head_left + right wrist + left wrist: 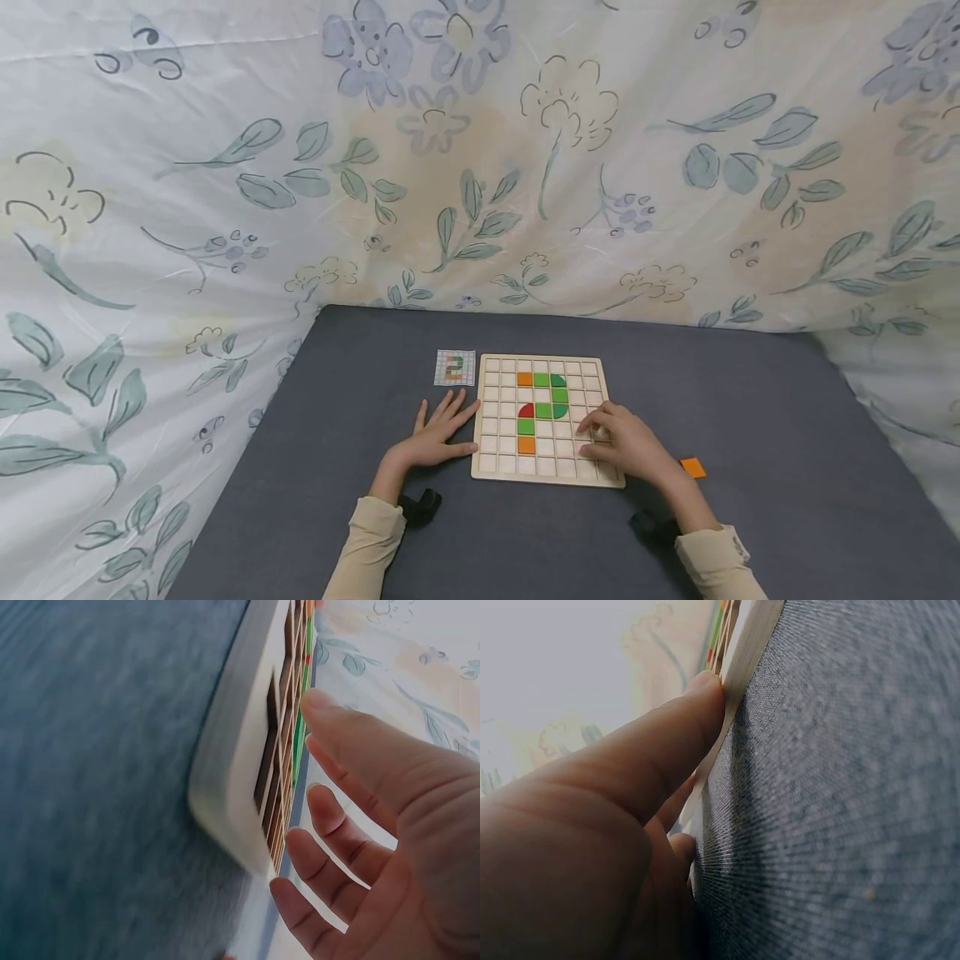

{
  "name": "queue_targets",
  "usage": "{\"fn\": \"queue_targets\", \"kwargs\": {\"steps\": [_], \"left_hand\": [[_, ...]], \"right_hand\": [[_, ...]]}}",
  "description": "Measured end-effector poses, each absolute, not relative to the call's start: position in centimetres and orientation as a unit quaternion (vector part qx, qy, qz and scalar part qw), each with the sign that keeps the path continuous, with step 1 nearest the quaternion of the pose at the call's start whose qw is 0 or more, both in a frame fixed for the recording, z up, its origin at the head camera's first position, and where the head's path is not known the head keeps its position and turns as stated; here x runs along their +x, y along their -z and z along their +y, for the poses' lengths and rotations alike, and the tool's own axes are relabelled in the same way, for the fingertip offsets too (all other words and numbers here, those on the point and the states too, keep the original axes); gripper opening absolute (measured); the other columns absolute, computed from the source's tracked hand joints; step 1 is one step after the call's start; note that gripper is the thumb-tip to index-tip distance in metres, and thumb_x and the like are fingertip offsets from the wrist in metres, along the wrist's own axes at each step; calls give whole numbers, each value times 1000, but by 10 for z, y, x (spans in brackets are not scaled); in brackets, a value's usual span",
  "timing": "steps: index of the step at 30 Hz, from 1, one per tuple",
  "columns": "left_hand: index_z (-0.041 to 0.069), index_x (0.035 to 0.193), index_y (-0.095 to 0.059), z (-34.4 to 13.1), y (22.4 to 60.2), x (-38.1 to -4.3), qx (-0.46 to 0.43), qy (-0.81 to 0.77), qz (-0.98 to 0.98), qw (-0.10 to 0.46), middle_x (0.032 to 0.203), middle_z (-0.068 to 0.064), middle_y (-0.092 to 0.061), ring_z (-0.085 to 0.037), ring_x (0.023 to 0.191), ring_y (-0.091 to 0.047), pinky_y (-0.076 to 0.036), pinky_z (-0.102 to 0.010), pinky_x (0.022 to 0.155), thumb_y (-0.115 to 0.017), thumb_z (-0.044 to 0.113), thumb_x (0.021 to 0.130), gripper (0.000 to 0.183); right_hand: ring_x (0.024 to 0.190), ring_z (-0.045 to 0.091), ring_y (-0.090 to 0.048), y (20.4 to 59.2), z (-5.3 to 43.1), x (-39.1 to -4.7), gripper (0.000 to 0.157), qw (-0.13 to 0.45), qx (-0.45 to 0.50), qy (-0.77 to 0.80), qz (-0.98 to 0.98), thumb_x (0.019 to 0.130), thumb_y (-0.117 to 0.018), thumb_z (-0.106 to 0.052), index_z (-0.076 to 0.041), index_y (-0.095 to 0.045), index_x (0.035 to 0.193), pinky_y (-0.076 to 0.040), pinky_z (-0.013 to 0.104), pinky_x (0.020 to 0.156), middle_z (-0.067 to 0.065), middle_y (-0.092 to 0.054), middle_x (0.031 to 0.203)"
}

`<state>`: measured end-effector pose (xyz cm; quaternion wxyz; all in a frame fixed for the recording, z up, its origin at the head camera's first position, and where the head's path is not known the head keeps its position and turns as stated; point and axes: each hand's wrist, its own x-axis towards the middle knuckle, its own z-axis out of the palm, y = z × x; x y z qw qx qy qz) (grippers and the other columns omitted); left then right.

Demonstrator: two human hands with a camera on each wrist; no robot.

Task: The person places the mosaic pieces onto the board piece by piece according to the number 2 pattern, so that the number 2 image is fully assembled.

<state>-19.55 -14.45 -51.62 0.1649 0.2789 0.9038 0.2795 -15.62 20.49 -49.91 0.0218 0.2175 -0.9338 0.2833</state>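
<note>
A wooden grid board (547,481) lies on the table with a "2"-like figure of coloured tiles in its cells. The figure has an orange tile (524,379) at its top left, several green tiles (559,395), a red rounded tile (527,411) and an orange tile (527,445) at its foot. My left hand (431,440) spreads its fingers beside the board, with thumb and index fingertips at its left edge. Over the board's right part hovers my right hand (628,437), fingers loosely bent and thumb apart. Nothing shows between these fingers in the right wrist view.
A small printed card (454,367) with a similar coloured figure lies left of the board's top corner. One loose orange square (693,468) sits on the dark grey table (555,542), beside the right wrist. Flowered cloth (480,167) hangs behind the table.
</note>
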Motion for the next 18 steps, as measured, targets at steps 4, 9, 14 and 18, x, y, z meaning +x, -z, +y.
{"fn": "queue_targets", "kwargs": {"steps": [4,9,14,18], "left_hand": [[22,150,-18,-144,516,-195,278,-280,904,166,157,-9,-3,-29,143,7,14,-62,106,-54,46,91,73],[22,150,-18,-145,515,-195,280,-281,903,166,156,-9,-3,-30,143,6,14,-62,106,-53,46,91,73],[23,150,-18,-145,514,-194,280,-281,903,167,156,-9,-3,-29,143,7,14,-61,106,-53,46,91,72],[22,150,-18,-145,515,-195,281,-280,903,167,157,-9,-3,-29,143,7,14,-62,106,-53,47,91,72]], "right_hand": [[77,13,-47,501,214,-154,23,30,207,-281,-937,76,-77,-29,-21,-67,95,-40,26,64,-5,-53,88],[78,11,-46,504,225,-152,24,33,191,-270,-943,75,-77,-29,-22,-67,96,-39,27,64,-6,-53,88],[79,13,-45,503,236,-149,24,29,177,-268,-947,76,-77,-28,-21,-67,97,-39,27,63,-5,-52,89],[83,15,-49,501,244,-146,25,35,172,-268,-947,77,-76,-28,-21,-68,99,-44,30,65,-3,-54,93]]}}
